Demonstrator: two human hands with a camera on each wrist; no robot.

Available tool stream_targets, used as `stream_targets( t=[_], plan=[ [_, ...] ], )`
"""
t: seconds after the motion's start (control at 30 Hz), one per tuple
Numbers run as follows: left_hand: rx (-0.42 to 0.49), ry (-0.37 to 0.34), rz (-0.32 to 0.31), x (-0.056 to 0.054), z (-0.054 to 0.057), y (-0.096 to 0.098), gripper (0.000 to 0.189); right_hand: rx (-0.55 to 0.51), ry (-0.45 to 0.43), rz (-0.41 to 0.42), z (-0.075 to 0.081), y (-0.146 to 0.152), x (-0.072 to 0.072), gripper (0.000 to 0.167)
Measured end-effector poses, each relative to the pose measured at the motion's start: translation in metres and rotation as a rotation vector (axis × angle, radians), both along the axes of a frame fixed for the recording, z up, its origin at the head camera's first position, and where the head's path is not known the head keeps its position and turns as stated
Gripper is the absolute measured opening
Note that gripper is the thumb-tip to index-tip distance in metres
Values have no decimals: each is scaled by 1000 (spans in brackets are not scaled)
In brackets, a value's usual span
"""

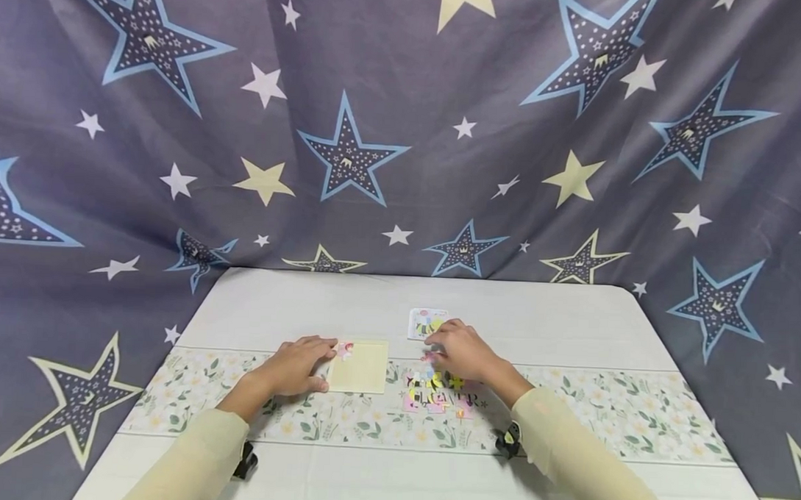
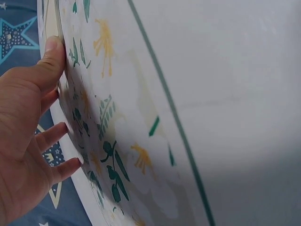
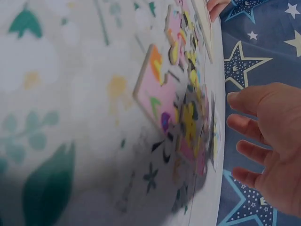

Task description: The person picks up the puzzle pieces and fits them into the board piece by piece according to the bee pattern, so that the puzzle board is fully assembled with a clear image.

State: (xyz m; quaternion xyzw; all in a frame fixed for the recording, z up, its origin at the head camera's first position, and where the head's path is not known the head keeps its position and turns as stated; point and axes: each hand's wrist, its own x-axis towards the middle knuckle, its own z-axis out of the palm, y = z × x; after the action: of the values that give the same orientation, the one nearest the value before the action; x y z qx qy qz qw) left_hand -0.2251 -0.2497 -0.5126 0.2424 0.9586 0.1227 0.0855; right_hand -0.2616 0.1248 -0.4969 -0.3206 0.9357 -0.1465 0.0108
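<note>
My left hand [image 1: 298, 366] rests at the left edge of a shallow cream puzzle tray [image 1: 368, 378], thumb near its lower corner and fingertips near its upper corner. One pink puzzle piece [image 1: 345, 349] lies in the tray's upper left corner. In the left wrist view the thumb [image 2: 53, 59] touches the tray's edge and the other fingers are spread. My right hand [image 1: 465, 351] hovers over loose puzzle pieces [image 1: 435, 398] in pink, yellow and black, with loosely bent fingers. The right wrist view shows nothing held between those fingers [image 3: 251, 129].
A small picture card [image 1: 421, 324] with a bee lies behind the pieces, partly covered by the right hand. The white table [image 1: 306, 298] carries a flowered band [image 1: 594, 404] across its middle. A star-patterned curtain [image 1: 380, 73] hangs behind it.
</note>
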Motion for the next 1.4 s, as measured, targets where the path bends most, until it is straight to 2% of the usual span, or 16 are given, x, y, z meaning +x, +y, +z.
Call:
stream_targets(
  t=[0.13,0.47,0.93,1.4],
  plan=[
    [-10,2,-2,-1,-1,0,63,1,-23,-8,-3,3,1,29],
    [-16,-10,5,-1,0,-1,64,21,9,15,-15,6,-1,22],
    [-8,-26,20,0,1,1,65,26,11,14,-20,6,-4,19],
    [-10,-34,27,1,3,1,65,0,0,18,-9,-2,-7,27]
  ],
)
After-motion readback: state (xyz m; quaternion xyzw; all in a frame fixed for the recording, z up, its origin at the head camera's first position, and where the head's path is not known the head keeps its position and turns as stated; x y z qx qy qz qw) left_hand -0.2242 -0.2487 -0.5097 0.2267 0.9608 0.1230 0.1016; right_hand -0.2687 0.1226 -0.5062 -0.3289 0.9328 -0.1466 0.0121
